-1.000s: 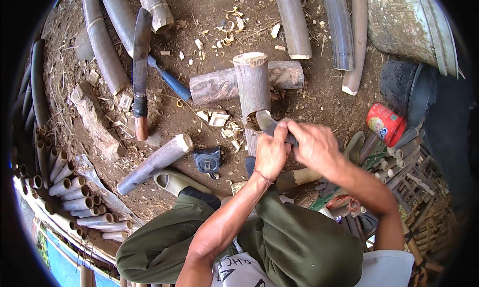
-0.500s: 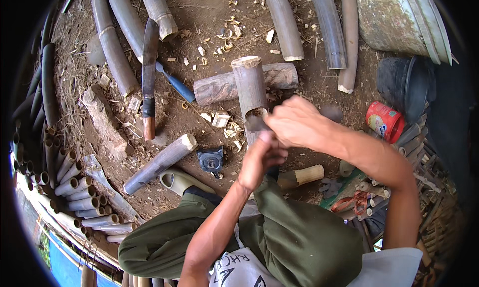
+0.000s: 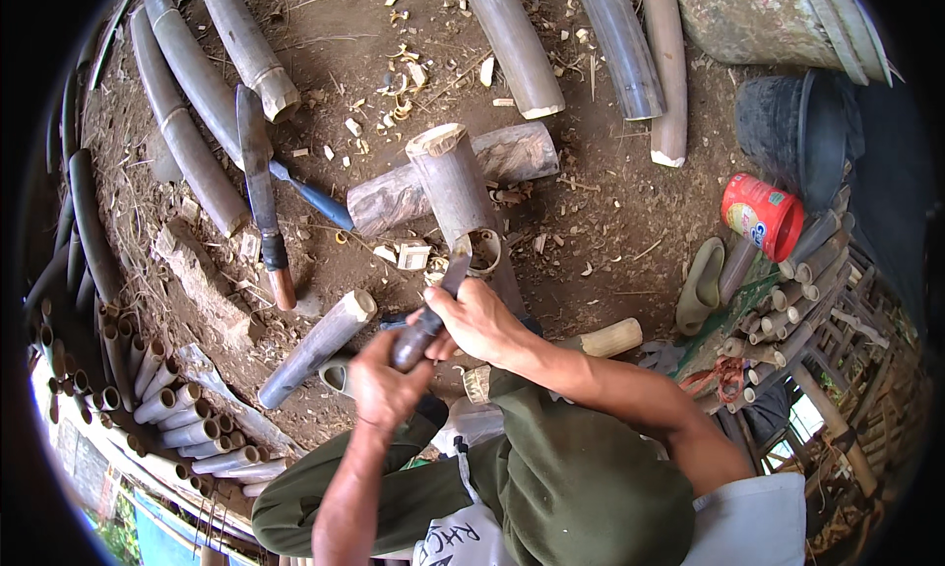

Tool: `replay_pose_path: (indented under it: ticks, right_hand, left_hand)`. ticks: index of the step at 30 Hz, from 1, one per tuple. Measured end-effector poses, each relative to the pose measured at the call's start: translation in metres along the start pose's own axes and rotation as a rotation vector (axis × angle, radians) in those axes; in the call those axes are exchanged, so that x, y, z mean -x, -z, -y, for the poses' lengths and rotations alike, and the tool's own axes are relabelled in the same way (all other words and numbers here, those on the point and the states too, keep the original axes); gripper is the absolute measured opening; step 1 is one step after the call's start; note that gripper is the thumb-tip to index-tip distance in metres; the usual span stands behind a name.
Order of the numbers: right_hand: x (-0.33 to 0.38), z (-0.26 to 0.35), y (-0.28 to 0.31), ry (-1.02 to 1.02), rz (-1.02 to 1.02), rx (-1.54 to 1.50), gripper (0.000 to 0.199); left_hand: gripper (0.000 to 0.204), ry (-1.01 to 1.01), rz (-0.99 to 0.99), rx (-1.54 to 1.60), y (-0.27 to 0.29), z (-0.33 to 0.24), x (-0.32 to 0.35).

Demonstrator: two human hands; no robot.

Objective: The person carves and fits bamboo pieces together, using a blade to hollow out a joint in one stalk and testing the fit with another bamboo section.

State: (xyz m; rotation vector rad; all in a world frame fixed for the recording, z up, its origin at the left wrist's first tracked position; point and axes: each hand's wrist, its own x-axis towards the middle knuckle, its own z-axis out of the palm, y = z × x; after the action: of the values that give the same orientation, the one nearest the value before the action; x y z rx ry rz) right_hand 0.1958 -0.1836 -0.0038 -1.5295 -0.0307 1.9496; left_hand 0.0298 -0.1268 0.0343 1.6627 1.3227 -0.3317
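Both my hands are closed on a short knife (image 3: 456, 272) with a thick dark handle. My left hand (image 3: 386, 387) wraps the butt end, and my right hand (image 3: 474, 320) grips nearer the blade. The blade's tip lies at the left rim of a round opening cut in the side of a bamboo piece (image 3: 455, 184). That piece leans across a short wooden log (image 3: 389, 200), its far end raised. Its near part runs toward my legs and is partly hidden behind my right hand and forearm.
A machete (image 3: 260, 177) and a blue-handled chisel (image 3: 320, 200) lie on the left. Bamboo lengths (image 3: 517, 49) lie at the back. A red container (image 3: 756, 215) and a black bucket (image 3: 787, 133) stand right. A cut bamboo tube (image 3: 320, 345) rests near my left foot. Wood chips litter the dirt.
My hands have moved left and toward me, and the knife now shows clearly between them. The blade has come to the left rim of the opening. The view has shifted, too.
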Motion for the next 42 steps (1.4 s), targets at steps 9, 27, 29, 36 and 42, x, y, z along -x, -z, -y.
replay_pose_path:
  ticks: [9,27,29,36,42]
  right_hand:
    - [0.010,0.012,0.011,0.186,0.189,-1.069,0.033]
    - [0.024,-0.043,0.029,-0.084,0.345,-0.959,0.034]
    - [0.032,-0.038,0.029,-0.138,0.260,-0.766,0.033]
    - [0.068,-0.044,0.062,0.047,0.118,-0.308,0.025]
    - [0.030,-0.039,0.031,-0.072,0.292,-0.782,0.031]
  left_hand:
    - [0.023,-0.400,0.206,-0.800,0.089,-0.124,-0.067]
    - [0.032,-0.505,0.583,-0.720,0.082,-0.069,-0.055]
    - [0.042,-0.428,0.492,-0.546,0.063,-0.039,-0.026]
    - [0.053,-0.542,0.127,-0.404,-0.034,-0.014,0.025]
    - [0.041,-0.452,0.410,-0.583,0.061,-0.053,-0.019]
